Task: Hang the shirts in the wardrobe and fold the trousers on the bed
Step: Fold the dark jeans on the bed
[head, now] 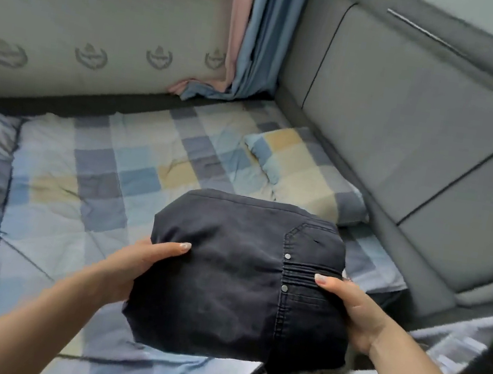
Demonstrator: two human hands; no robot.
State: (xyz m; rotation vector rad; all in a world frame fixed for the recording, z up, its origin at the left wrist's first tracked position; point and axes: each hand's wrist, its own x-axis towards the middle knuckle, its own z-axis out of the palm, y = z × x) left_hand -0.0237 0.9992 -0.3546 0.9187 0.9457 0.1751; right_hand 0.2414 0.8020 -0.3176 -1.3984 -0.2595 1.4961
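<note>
1. Both hands carry the folded dark trousers (241,279) in the lower middle of the frame: the left hand (133,269) grips the left edge with its thumb on top, and the right hand (354,315) grips the right edge the same way, fingers underneath.
2. Held above the checked bed (86,182), the bundle is not resting on it.
3. Judging by the thick seams and rivets, the cloth is denim-like: fairly heavy, soft, not slippery or fragile.
4. Supporting both sides from beneath should keep the folds together.
</note>
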